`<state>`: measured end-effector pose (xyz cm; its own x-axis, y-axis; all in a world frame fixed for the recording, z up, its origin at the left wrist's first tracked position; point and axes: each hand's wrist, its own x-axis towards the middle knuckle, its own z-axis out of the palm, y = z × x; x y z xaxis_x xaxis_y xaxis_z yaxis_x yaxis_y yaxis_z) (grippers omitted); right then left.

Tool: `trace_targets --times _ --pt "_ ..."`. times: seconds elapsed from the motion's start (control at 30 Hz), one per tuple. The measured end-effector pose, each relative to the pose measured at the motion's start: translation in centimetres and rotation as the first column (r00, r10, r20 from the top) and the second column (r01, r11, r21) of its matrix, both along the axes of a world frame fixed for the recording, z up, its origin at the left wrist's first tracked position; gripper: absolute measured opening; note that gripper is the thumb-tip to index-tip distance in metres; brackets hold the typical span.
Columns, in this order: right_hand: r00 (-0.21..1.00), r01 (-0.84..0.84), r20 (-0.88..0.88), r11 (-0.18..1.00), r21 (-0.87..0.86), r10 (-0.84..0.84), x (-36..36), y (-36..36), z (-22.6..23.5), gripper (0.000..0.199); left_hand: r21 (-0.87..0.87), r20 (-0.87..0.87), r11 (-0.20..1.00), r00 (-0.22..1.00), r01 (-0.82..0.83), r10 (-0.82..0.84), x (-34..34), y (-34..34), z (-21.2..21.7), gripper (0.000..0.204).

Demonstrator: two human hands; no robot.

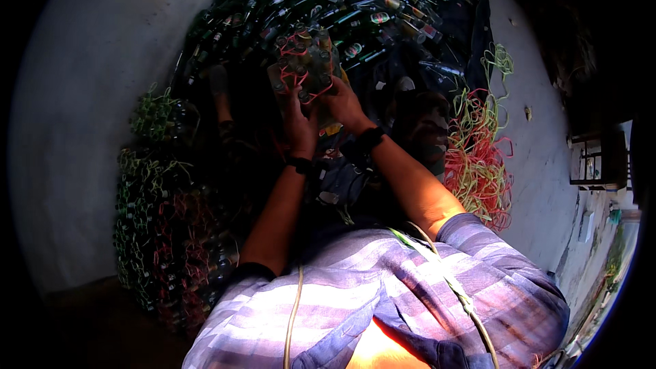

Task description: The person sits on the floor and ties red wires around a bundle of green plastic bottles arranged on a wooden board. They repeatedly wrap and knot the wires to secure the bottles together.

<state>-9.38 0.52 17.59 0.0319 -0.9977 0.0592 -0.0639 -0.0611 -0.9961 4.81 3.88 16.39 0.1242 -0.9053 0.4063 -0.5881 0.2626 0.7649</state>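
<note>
Between my two hands is a bundle of clear glass bottles [320, 61], necks toward me, with red string looped around them. My left hand [299, 123] grips the near left side of the bundle, its fingers partly hidden in shadow. Against the near right side, my right hand [347, 105] is closed on the same bundle. The bundle is held up in front of my lap, short of a large heap of dark green bottles [352, 10].
Tangled red and yellow-green string [475, 164] lies to my right. Stacked bottle bundles tied with green and red string [140, 225] stand at my left, partly in shadow. Grey floor [82, 116] stretches out on the left. A dark barred frame [601, 160] is at the far right.
</note>
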Motion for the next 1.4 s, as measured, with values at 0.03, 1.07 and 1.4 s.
trace_targets --times 0.03,1.07,1.4 --pt "1.000 -0.021 0.021 1.000 -0.002 0.021 0.3 0.2 0.4 0.047 0.004 0.017 1.000 1.000 0.000 0.000 0.5 0.1 -0.3 0.064" --pt "0.976 0.065 -0.187 0.971 -0.230 -0.110 -0.2 -0.4 -3.5 0.057 -0.077 0.444 0.856 0.787 0.511 -0.429 2.1 -5.1 1.3 0.059" --pt "0.960 -0.001 -0.271 0.968 -0.251 -0.069 -0.6 0.0 -2.1 0.068 -0.113 0.431 0.875 0.817 0.470 -0.383 1.1 -5.8 1.6 0.055"
